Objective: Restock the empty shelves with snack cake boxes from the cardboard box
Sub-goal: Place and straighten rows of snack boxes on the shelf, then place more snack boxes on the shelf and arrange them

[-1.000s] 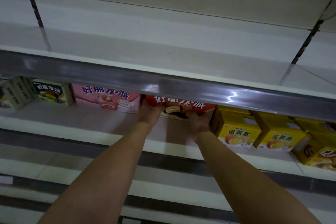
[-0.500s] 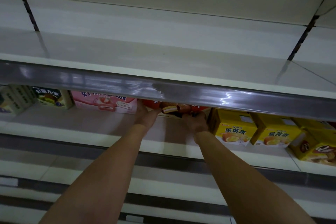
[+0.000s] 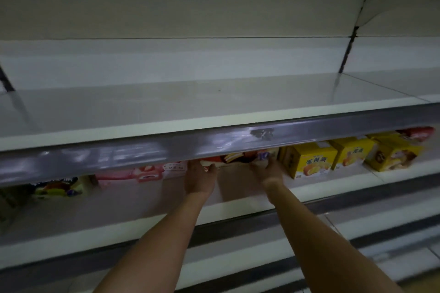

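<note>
Both my left hand [image 3: 200,179] and right hand [image 3: 268,172] grip the ends of the red snack cake box [image 3: 238,158], fingers curled on it, deep on the middle shelf [image 3: 238,207]; shoving further risks jamming the yellow box [image 3: 309,162] just beside.

Dim, motion-blurred wide-angle view; glare streaks the shelf rail [image 3: 214,143], edges bend.
</note>
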### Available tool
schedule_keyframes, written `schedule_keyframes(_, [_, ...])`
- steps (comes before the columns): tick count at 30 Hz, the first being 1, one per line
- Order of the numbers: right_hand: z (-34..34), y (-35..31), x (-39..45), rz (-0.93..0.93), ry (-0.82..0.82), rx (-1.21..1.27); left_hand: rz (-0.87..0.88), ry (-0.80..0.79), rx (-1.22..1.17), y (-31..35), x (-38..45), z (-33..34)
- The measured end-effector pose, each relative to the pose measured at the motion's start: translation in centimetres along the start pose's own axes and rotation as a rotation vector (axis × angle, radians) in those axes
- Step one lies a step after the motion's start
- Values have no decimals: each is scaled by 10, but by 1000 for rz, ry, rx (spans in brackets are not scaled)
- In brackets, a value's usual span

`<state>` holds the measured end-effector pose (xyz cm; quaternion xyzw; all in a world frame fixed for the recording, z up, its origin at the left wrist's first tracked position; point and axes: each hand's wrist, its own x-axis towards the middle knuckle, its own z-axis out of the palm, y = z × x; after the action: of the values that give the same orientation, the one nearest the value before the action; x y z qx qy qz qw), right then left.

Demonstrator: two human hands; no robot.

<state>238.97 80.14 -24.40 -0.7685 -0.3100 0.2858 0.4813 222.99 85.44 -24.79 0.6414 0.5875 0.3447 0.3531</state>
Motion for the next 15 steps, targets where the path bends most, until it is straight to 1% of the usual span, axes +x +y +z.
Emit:
schedule_keyframes(4, [-13, 11, -24, -21, 42, -72, -11, 60, 54, 7, -11, 1])
schedule_keyframes(6, [-31, 10, -45, -7, 83, -128, 46, 33, 54, 18, -21, 4])
schedule_keyframes(13, [-103, 39, -94, 30, 220, -115, 273, -187, 18, 58, -78, 41])
schedule_keyframes(15, [-125, 55, -112, 46, 248, -125, 353, -248, 51, 67, -99, 55])
